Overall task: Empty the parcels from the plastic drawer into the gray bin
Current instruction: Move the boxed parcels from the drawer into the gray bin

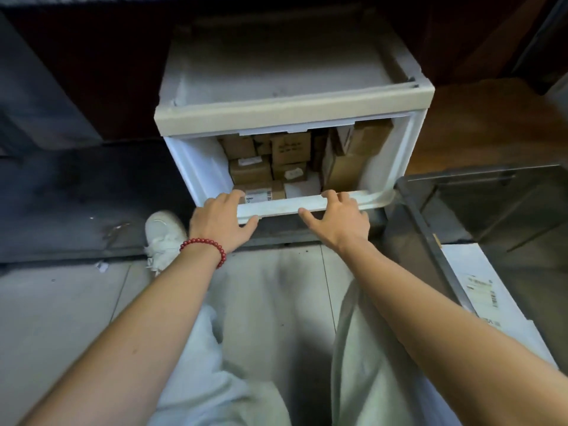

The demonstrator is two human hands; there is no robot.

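Grips the plastic drawer (196, 167) by its front lip with left hand (221, 221) and right hand (339, 221). Holds stacked parcels (289, 149) at 12 o'clock, beside gray bin (430, 238) at 3 o'clock. Could tip and spill boxes if yanked out unevenly.

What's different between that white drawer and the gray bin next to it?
The drawer is white plastic; the bin is dark gray. The drawer is packed with brown boxes; the bin shows only one flat white parcel. The left hand and right hand grip the drawer's front edge; nothing touches the bin. Both are open-topped, box-shaped containers.
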